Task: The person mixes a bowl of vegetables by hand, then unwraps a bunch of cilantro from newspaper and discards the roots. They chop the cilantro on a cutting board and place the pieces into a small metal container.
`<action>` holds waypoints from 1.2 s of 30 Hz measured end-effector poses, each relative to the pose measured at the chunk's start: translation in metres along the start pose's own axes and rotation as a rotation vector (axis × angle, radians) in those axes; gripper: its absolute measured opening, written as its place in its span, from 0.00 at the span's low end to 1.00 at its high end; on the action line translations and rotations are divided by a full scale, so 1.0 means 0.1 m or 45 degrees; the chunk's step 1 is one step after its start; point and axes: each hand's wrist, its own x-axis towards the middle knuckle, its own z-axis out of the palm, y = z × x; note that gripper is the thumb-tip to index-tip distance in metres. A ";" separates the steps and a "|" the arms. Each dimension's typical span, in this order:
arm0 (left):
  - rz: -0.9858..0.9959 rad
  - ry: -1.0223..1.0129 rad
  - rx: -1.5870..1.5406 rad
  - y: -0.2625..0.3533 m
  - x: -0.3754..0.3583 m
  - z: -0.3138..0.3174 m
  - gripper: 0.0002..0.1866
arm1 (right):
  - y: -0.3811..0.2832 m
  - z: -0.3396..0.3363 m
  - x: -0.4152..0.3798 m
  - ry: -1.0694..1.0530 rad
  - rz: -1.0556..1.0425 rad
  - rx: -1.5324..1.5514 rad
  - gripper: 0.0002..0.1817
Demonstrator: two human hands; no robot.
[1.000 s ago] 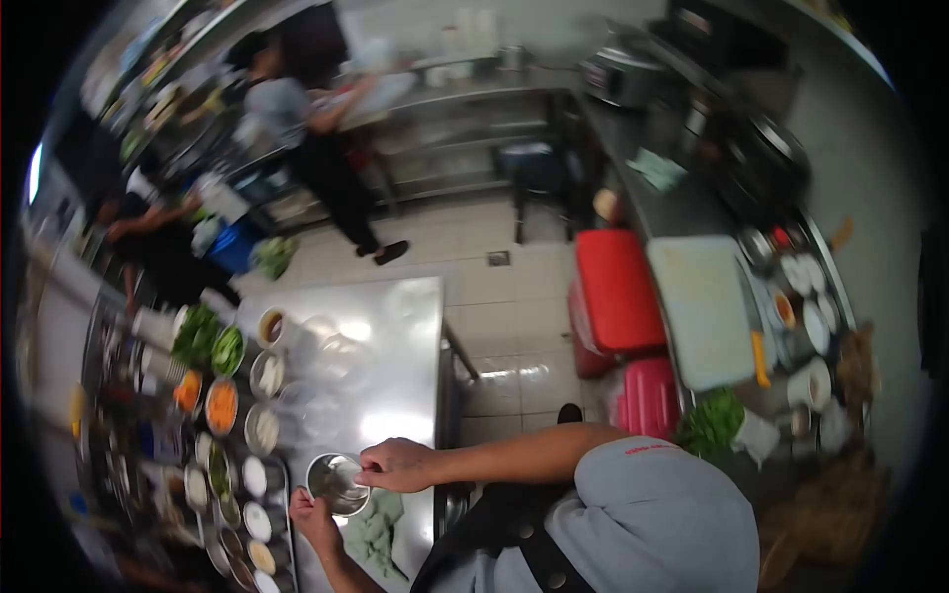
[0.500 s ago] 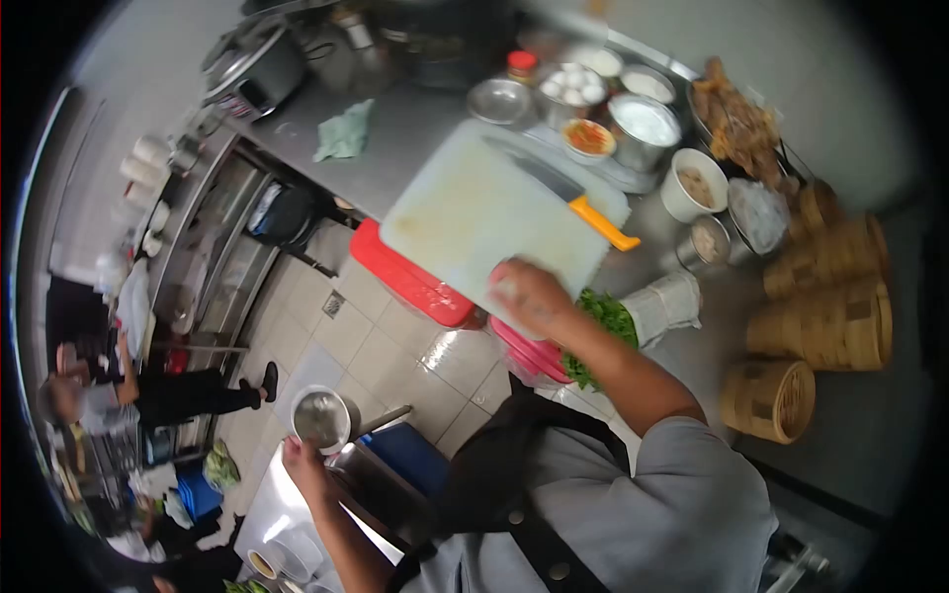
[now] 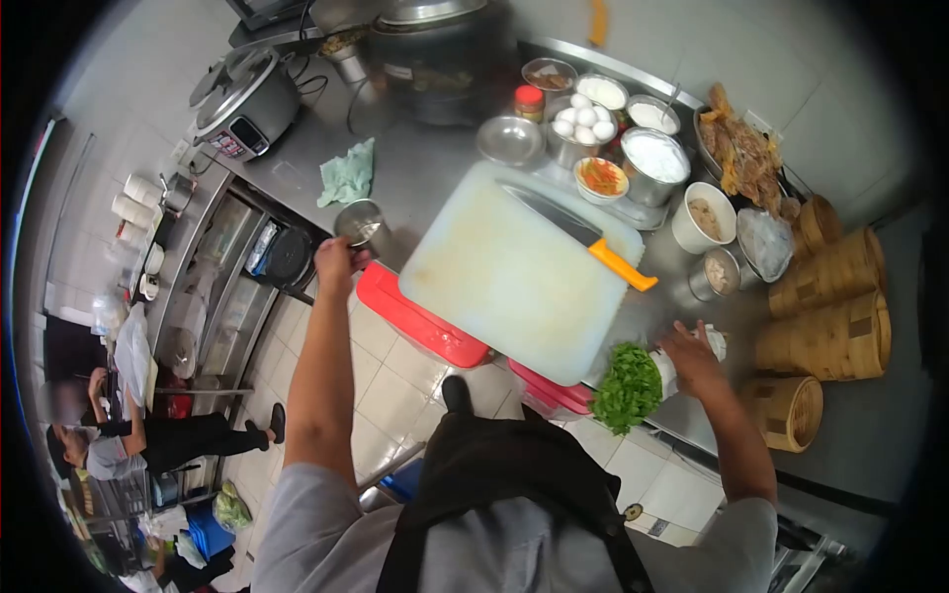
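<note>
My left hand (image 3: 339,261) pinches the rim of a small metal cup (image 3: 364,227) at the steel counter's edge, left of the cutting board. What the cup contains is hard to make out. My right hand (image 3: 692,362) is closed over the white wrapping around a bunch of leafy green herbs (image 3: 627,387), whose leaves stick out toward the board's near right corner. A knife with an orange handle (image 3: 623,266) lies on the white cutting board (image 3: 494,262).
Red lidded containers (image 3: 420,318) are below the board's near edge. Behind it stand a bowl of eggs (image 3: 583,124), a bowl of shredded orange food (image 3: 601,177) and a metal pot of white contents (image 3: 654,158). Bamboo steamers (image 3: 825,336) line the right; a green cloth (image 3: 348,174) lies left. Another person (image 3: 158,440) stands far left.
My left hand has risen from the lower left to the counter edge with the metal cup. My right hand has left the board's near edge and closed on the wrapped herbs.
</note>
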 end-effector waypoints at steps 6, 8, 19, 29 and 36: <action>-0.100 -0.259 -0.090 -0.42 0.78 0.27 0.05 | -0.36 -0.42 -0.15 0.036 0.552 0.282 0.30; -0.104 -0.299 -0.036 -0.49 1.04 0.28 0.10 | -0.67 -0.72 -0.17 0.115 0.613 0.335 0.32; -0.070 -1.747 -0.185 -0.30 -0.77 0.43 0.48 | -2.82 -1.25 1.84 0.658 0.250 2.030 0.31; -0.624 -1.620 -0.473 -0.23 -0.74 0.49 0.29 | -3.27 -1.24 1.86 1.305 0.009 0.684 0.12; -0.718 -1.520 -0.367 -0.41 -0.87 0.70 0.26 | -3.07 -1.15 1.55 1.072 -0.228 0.850 0.03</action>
